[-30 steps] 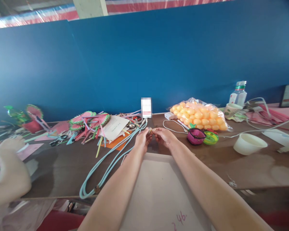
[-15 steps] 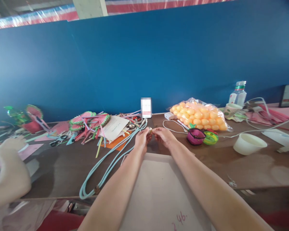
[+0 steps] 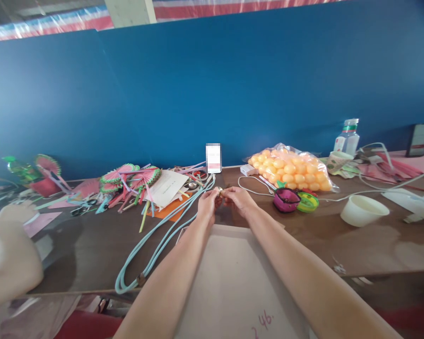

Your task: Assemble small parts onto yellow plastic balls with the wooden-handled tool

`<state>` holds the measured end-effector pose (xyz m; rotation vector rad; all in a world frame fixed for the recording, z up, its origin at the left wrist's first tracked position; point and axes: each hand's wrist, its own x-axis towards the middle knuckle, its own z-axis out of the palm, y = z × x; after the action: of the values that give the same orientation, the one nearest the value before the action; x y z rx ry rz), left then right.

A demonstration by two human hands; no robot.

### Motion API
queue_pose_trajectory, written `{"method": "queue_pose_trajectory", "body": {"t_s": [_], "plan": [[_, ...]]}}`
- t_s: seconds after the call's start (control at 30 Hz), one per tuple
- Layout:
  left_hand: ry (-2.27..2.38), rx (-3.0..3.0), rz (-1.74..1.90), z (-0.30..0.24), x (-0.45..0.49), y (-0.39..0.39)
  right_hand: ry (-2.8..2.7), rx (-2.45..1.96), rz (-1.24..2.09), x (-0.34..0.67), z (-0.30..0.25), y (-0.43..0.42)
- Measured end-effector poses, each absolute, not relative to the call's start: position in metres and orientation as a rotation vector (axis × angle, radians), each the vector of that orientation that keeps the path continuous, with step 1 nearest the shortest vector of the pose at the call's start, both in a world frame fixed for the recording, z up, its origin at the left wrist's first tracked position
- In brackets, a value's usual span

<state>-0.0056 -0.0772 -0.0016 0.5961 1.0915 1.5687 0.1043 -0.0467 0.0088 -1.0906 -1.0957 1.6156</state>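
My left hand (image 3: 207, 203) and my right hand (image 3: 237, 199) meet above the far edge of a beige board (image 3: 233, 278) on the brown table (image 3: 92, 245). Both pinch a small gold-coloured metal piece (image 3: 219, 190) between their fingertips. The fingers of both hands are closed around it, and what the piece is I cannot make out. Light blue cords (image 3: 155, 240) run from just beside my left hand down to the table's near edge.
Pink and green paper fans (image 3: 130, 175), coloured strips and scissors (image 3: 80, 209) lie at the left. A bag of orange balls (image 3: 291, 170), a magenta pouch (image 3: 286, 199), a white bowl (image 3: 363, 210) and a bottle (image 3: 346, 137) stand at the right. Another person's arm (image 3: 10, 254) rests at far left.
My hands stay together on the small metal piece; the fingers shift only slightly. The view has drifted a little to the right.
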Motion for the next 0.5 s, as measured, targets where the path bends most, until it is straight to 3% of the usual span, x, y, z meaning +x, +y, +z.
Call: {"method": "queue_pose_trajectory", "body": {"t_s": [0.37, 0.5], "plan": [[1.0, 0.476, 1.575, 0.006, -0.004, -0.081, -1.051, -1.0, 1.692, 0.104, 0.014, -0.049], [0.979, 0.352, 1.59, 0.009, -0.007, -0.079, -1.162, -1.154, 1.488, 0.109, 0.019, -0.051]]}}
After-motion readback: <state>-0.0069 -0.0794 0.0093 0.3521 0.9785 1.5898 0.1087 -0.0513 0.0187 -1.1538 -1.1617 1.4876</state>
